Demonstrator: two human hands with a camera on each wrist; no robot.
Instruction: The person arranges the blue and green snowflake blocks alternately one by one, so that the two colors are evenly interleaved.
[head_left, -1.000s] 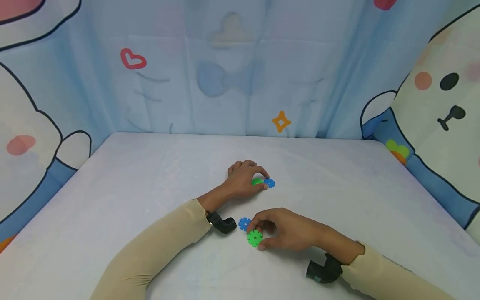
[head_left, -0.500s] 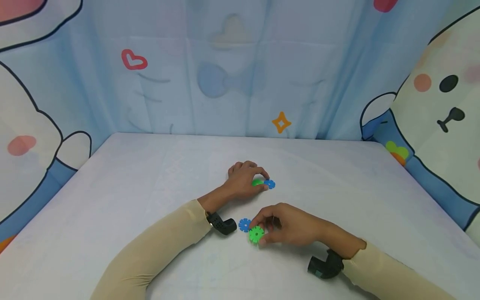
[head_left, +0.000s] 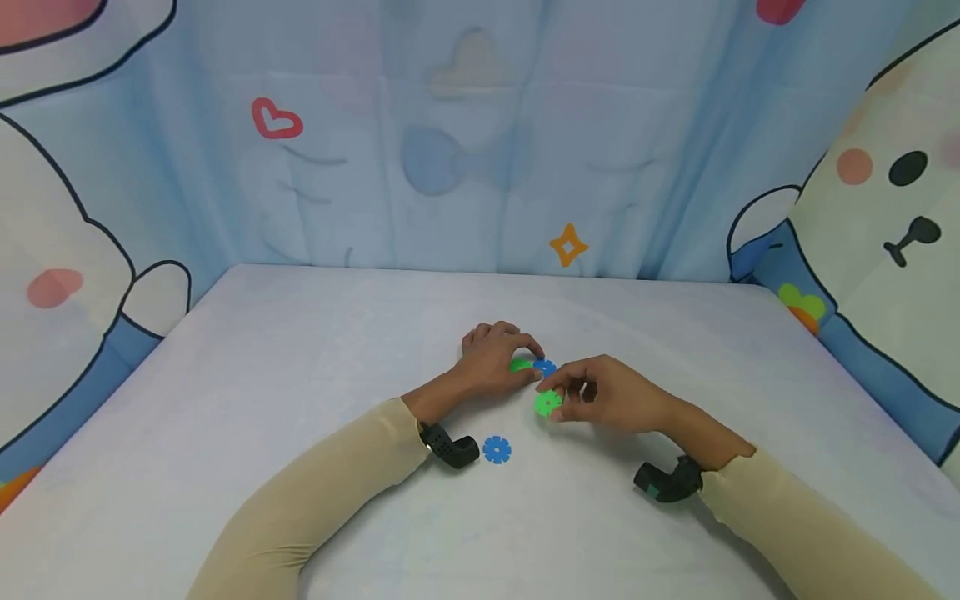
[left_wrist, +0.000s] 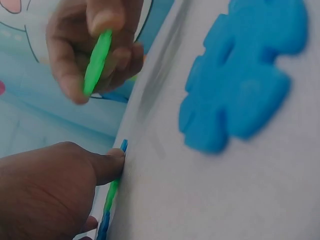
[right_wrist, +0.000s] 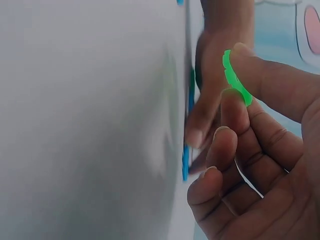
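Observation:
My right hand [head_left: 622,396] pinches a green notched building disc [head_left: 548,403] between thumb and forefinger. In the right wrist view that green disc [right_wrist: 235,77] is off the table, seen almost edge-on. Just beyond it, my left hand [head_left: 491,367] rests on the table, thumb and forefinger about a flat row of discs. A blue disc [head_left: 549,367] ends this row, with a green disc [head_left: 521,365] beside it. Another blue disc [left_wrist: 103,225] of the row shows in the left wrist view, partly hidden by the hand. A loose blue disc [head_left: 497,449] lies nearer me.
A white cloth covers the table [head_left: 360,333]. Behind it hangs a blue curtain [head_left: 337,167] with cartoon prints. Black wrist cameras are strapped on both arms; the left camera [head_left: 453,450] sits close beside the loose blue disc.
My right hand has carried the green disc away from the loose blue disc, forward and right, up to the row at my left hand. The left hand stays put.

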